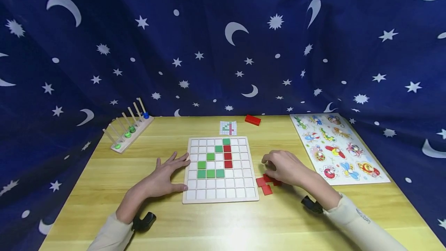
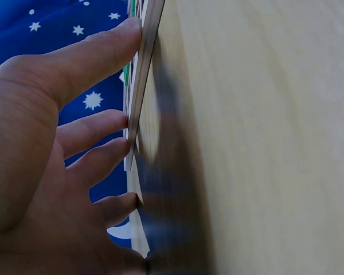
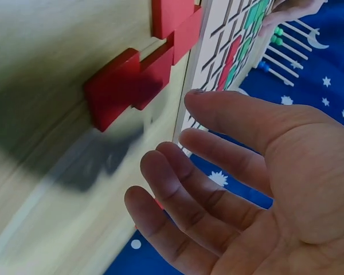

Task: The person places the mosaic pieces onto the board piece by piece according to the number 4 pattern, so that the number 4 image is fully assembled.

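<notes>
A white wooden grid board lies mid-table, carrying green tiles in a stepped line and a column of red tiles. My left hand lies flat on the table, its straight fingertips touching the board's left edge. My right hand hovers just above a small cluster of loose red tiles to the right of the board. The right wrist view shows that hand with relaxed fingers and nothing in it, the red tiles beside the board.
A small pattern card and a red block lie behind the board. A peg rack with green and blue beads stands at the back left. An animal peg puzzle lies at the right. Starry blue cloth surrounds the table.
</notes>
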Tool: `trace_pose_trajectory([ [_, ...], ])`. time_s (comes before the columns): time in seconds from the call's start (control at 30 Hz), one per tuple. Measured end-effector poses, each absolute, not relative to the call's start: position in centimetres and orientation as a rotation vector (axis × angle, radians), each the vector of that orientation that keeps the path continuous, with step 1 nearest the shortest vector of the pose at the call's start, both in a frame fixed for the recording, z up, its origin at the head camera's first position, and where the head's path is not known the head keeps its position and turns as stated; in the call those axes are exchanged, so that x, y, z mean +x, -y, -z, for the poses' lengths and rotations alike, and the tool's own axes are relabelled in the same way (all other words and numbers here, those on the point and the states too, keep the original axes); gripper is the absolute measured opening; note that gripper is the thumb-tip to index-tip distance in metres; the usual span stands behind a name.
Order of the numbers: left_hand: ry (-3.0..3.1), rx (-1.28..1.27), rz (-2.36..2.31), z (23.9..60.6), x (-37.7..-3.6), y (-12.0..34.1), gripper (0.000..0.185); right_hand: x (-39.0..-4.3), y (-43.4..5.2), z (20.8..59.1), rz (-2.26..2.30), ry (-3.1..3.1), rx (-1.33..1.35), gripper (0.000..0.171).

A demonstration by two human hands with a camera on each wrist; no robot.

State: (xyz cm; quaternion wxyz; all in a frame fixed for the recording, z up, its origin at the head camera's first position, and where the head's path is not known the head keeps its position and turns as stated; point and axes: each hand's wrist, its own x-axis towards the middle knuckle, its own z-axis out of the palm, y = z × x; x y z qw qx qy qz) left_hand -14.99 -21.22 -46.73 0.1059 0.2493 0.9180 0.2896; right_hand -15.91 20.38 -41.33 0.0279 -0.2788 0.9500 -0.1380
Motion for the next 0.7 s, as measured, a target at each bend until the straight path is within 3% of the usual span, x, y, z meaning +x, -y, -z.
trace_pose_trajectory([
  [0.7, -2.704, 0.737, -0.855, 46.7, -15.0, 21.2, 0.080, -14.7, -20.8, 42.8, 0.397, -2.892, -0.947, 0.022],
])
